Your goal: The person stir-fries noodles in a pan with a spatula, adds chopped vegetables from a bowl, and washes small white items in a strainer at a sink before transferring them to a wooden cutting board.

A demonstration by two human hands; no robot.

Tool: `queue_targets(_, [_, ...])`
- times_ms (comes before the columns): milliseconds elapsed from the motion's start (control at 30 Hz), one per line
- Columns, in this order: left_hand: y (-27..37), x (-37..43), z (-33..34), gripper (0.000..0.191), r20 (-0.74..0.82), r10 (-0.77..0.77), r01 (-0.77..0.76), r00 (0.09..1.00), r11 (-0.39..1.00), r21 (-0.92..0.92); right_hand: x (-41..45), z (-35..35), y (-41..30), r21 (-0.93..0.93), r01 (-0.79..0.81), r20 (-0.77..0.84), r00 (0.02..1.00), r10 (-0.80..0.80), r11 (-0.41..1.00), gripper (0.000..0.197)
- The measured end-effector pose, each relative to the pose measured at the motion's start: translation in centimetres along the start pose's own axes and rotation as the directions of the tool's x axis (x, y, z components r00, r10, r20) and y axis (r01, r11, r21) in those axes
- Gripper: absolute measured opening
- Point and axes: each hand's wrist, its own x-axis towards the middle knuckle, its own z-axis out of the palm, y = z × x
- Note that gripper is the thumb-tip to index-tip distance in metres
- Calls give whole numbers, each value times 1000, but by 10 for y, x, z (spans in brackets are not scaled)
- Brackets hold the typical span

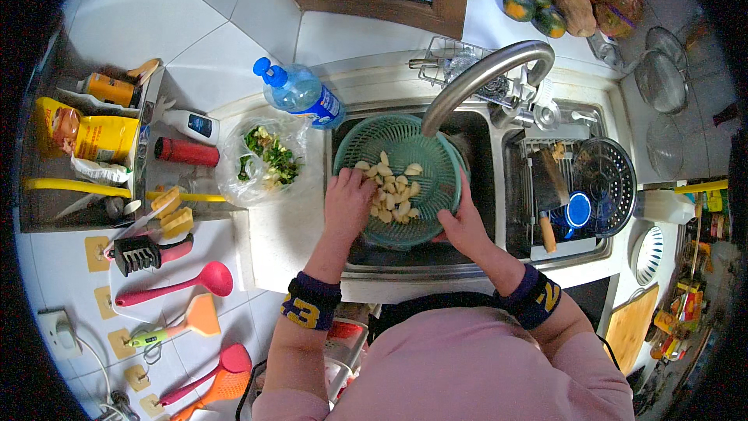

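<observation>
A green plastic colander (429, 187) is over the left sink basin, with many peeled garlic cloves (397, 196) gathered on its left side. My left hand (350, 199) reaches over the colander's left rim, its fingertips at the cloves; whether it pinches one is hidden. My right hand (464, 219) grips the right rim, thumb inside and fingers outside. The curved metal faucet (476, 82) arches above the colander's upper right. Left of the basin, a clear plastic bag (234, 178) lies open around chopped greens and pale scraps (274, 158).
A blue pump bottle (307, 96) stands behind the bag. The right basin holds a cleaver (549, 181), a blue cup (577, 210) and a black perforated strainer (622, 187). Squashes (549, 20) lie on the windowsill. Utensils such as a red ladle (213, 279) hang at left.
</observation>
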Motion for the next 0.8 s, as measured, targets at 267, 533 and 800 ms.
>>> queue_targets(267, [-26, 20, -47, 25, -278, -122, 90, 953, 988, -124, 5, -13, 10, 52, -1, -55, 998, 4, 999, 81])
queue_targets(533, [-58, 3, -23, 55, -19, -565, 444, 825, 667, -598, 7, -19, 27, 305, -100, -97, 986, 135, 947, 76])
queue_targets(800, [26, -3, 12, 38, 567, -548, 688, 615, 22, -725, 7, -59, -1, 268, -222, -66, 967, 248, 937, 64])
